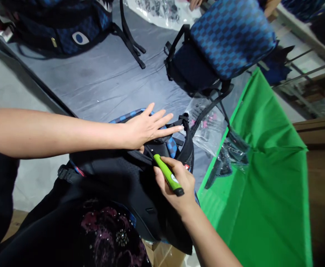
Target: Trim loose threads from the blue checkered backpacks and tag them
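My left hand [149,128] lies with fingers spread across the top of a black backpack [118,181] with blue checkered trim. Its thumb is tucked low by the bag's edge, partly hidden. In my right hand [181,181] is a slim tool with a bright green handle [166,172] and a black end cap. The tool slants toward the backpack just below my left hand. Its working end is lost against the dark fabric, so its kind is unclear. A black shoulder strap [189,144] loops up beside the two hands.
Farther back on the grey-covered table [101,89] are a blue checkered backpack [234,37] and a backpack with an eye design [65,37]. A clear plastic bag [204,122] lies right of my hands. A green fabric bin [270,178] stands at the right, with plastic-wrapped pieces [231,152] over its edge.
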Motion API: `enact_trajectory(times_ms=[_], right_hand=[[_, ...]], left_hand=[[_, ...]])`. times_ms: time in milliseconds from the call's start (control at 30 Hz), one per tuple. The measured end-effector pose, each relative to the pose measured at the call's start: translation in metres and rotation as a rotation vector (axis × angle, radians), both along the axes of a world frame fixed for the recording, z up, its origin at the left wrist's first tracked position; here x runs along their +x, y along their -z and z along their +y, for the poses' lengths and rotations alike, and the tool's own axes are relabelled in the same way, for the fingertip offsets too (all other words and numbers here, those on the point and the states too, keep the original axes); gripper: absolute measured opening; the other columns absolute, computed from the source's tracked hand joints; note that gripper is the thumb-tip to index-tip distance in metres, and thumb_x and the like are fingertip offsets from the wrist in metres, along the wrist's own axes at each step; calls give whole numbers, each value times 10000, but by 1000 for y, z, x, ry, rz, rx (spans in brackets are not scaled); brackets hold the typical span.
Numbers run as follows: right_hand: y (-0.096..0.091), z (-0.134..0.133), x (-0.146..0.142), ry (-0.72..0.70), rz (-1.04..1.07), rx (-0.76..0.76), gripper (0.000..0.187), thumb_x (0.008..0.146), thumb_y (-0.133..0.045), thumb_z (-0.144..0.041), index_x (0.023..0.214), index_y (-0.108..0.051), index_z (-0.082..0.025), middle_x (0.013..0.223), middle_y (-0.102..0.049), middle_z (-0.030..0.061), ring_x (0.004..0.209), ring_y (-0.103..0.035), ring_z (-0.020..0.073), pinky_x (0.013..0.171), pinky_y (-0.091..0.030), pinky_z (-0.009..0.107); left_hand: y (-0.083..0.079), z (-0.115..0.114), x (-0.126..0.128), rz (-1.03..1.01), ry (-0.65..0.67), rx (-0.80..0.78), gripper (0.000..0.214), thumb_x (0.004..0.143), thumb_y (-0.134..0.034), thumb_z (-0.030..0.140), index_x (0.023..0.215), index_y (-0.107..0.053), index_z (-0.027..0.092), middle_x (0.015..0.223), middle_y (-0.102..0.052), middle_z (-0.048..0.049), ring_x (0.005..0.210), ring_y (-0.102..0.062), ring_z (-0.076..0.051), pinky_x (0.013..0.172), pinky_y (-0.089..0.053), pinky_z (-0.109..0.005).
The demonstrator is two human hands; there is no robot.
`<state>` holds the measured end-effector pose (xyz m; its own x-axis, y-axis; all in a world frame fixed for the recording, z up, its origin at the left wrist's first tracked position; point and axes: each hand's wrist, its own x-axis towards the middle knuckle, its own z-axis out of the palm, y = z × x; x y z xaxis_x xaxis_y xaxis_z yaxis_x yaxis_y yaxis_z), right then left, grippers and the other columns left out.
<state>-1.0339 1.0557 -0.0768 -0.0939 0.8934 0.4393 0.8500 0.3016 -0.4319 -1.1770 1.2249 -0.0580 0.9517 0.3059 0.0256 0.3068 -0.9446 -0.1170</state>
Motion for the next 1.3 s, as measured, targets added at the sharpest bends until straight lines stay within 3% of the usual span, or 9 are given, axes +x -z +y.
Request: enact_trajectory(times_ms=[167,467,567,733,1033,1300], right_hand=[[-23,11,6,-92,40,-195,240,908,-629,-239,1145,-635,-201,1044,-759,80,890,-738,205,791,-599,321],[-47,34,15,-107,-52,-555,186,909,-587,-240,1073,-664,-195,982,-760,54,833,-737,212,714,-584,309],[-48,35,16,-150,-61,-549,223,916,-586,-214,1124,-661,-189,1039,-758,66,882,-737,212,772,-598,323],[-38,38,17,-176,-44,-433,272,916,-588,-171,1177,-659,-193,1114,-747,82,961,-728,215,845,-609,351],[-41,53,23,-325,1,-475,413,860,-571,-51,1209,-692,-235,1186,-730,75,1083,-704,221,930,-607,380],[-39,55,25,-337,-22,-529,430,839,-564,-23,1206,-691,-208,1222,-713,91,1134,-682,228,958,-595,400]], left_hand=[[-1,-2,1,-29,-36,-64,970,774,-712,408,1578,-184,276,1601,-319,-133,1410,-350,-369,1161,-237,-553],[-5,-2,7,-34,-123,-125,859,787,-713,359,1537,-295,310,1619,-289,-105,1435,-288,-399,1138,-228,-585],[-7,2,9,-4,-160,-151,850,783,-710,318,1531,-306,332,1621,-288,-96,1408,-316,-419,1109,-254,-606],[-2,14,11,26,-108,-162,865,757,-729,339,1521,-322,345,1602,-326,-84,1336,-393,-401,1074,-305,-565],[5,16,11,-49,-117,-216,819,768,-721,360,1503,-360,336,1573,-368,-77,1323,-405,-383,1083,-291,-539],[9,17,10,-75,-106,-228,813,771,-716,346,1505,-365,318,1559,-387,-89,1323,-406,-376,1094,-275,-535]])
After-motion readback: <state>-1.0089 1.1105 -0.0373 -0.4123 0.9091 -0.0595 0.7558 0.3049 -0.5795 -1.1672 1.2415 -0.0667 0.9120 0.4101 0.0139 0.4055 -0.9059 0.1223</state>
